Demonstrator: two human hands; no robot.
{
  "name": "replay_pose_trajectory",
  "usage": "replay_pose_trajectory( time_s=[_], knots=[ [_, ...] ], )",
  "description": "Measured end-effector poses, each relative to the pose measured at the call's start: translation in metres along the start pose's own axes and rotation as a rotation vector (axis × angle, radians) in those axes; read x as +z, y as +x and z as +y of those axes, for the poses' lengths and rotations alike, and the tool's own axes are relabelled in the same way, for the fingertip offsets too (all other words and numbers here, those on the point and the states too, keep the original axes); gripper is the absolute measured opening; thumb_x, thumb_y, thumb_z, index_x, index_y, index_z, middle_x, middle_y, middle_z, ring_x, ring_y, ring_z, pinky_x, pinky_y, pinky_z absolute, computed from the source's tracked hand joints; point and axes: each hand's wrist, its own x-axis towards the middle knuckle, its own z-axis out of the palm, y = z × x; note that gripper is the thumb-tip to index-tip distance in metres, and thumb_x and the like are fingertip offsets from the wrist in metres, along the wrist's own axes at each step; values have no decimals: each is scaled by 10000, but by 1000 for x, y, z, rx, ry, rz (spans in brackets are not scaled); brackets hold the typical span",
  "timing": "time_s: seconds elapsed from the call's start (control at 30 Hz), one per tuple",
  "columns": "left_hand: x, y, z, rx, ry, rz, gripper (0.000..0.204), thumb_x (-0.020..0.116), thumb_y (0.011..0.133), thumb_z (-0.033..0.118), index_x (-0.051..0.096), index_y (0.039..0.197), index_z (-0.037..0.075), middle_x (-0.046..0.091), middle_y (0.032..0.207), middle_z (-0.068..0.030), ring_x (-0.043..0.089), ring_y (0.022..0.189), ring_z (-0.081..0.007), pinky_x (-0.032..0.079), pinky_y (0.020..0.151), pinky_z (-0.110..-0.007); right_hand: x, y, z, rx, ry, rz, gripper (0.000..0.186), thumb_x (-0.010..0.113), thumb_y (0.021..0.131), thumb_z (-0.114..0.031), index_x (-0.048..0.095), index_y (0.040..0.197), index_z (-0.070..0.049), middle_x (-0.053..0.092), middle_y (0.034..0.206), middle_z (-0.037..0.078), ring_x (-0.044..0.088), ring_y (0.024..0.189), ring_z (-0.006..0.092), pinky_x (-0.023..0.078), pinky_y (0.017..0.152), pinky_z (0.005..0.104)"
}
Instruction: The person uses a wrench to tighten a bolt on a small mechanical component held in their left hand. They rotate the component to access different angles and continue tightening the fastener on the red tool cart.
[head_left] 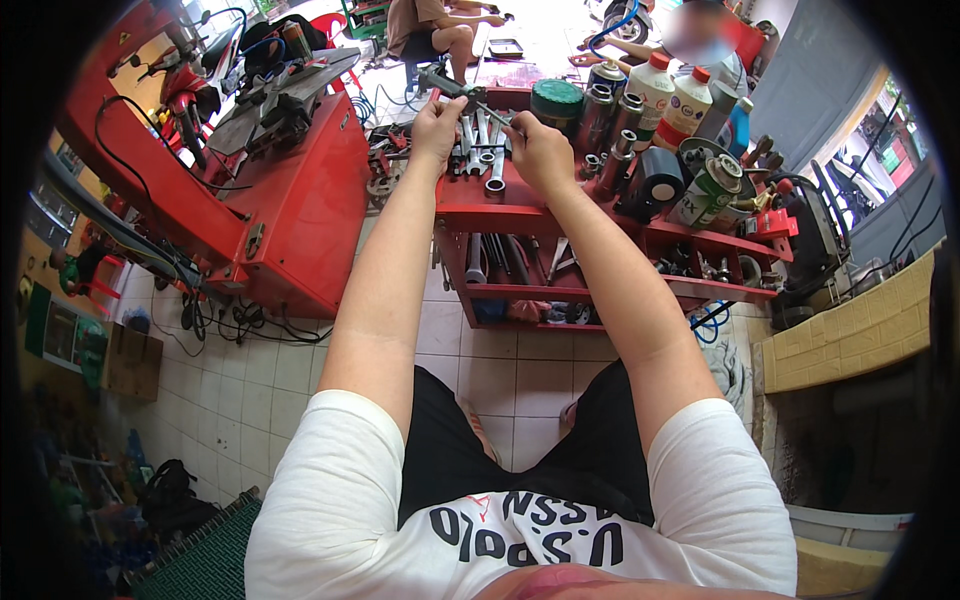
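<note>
My left hand [437,126] grips the handle of a metal ratchet tool [452,85] held above the top shelf of a red tool cart [480,207]. My right hand [536,148] pinches a thin metal rod [496,117] that runs from the tool's head. Several wrenches and sockets [487,160] lie on the shelf right under both hands. Both forearms reach forward from the lower edge.
Oil bottles [668,95], spray cans [600,105] and a green tin [556,100] crowd the cart's right side. A red tyre machine [290,190] stands at the left with cables on the tiled floor. Two other people sit beyond the cart. A yellow tiled ledge [850,330] is at the right.
</note>
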Motion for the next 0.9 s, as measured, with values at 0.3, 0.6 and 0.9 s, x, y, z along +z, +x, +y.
replay_pose_trajectory(
  time_s=[0.3,0.6,0.9],
  knots=[
    [-8,9,-12,24,26,0,166,739,893,133,581,903,82,576,748,8,534,585,-81,437,544,-253,4,2,2,29,95,83,200,707,996,-311,686,1052,-120,747,843,167,727,823,417,549,688,508],
    [-2,0,3,-29,-21,-14,306,808,925,303,605,863,82,581,720,33,504,559,-62,404,525,-246,3,0,2,5,14,7,220,706,994,-338,684,1056,-128,751,848,162,727,829,419,551,697,519],
    [-9,13,-20,95,107,55,181,757,893,155,594,877,77,581,738,8,492,580,-65,390,543,-247,5,1,4,22,44,51,214,703,996,-328,681,1051,-123,745,846,176,725,825,426,548,695,522]
  ],
)
